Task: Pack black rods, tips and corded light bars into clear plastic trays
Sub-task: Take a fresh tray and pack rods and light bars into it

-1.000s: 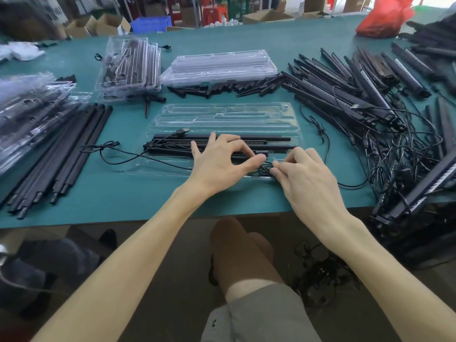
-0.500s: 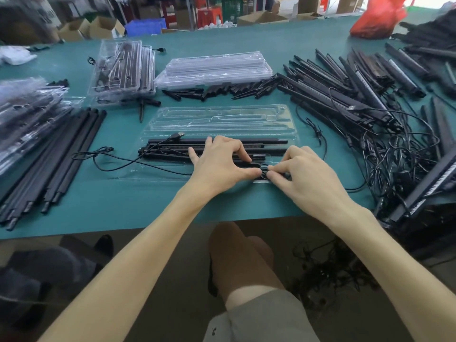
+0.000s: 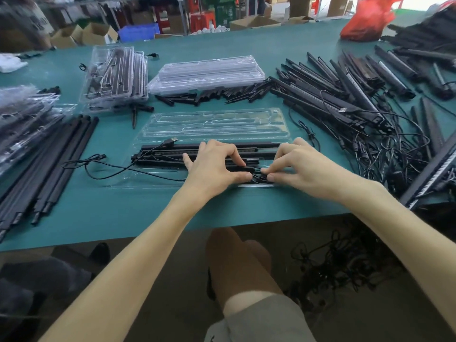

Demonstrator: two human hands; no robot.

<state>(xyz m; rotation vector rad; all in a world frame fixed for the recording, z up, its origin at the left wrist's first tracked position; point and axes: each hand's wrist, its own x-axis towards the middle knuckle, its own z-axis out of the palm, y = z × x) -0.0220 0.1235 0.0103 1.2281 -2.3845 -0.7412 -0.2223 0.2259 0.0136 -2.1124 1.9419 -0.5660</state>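
The left hand (image 3: 212, 166) is covering the black rods' (image 3: 158, 147) middle stretch; between it and the right hand (image 3: 303, 166), fingertips (image 3: 270, 178) are hiding most of the coiled cord (image 3: 259, 179).

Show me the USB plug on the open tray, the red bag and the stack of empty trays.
USB plug (image 3: 173, 140): head view, metal end.
red bag (image 3: 367, 19): head view, its middle.
stack of empty trays (image 3: 207, 71): head view, top tray.

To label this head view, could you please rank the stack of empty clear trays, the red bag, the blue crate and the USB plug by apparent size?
1. stack of empty clear trays
2. red bag
3. blue crate
4. USB plug
Bag and crate lie farther away, so true size is unsure.
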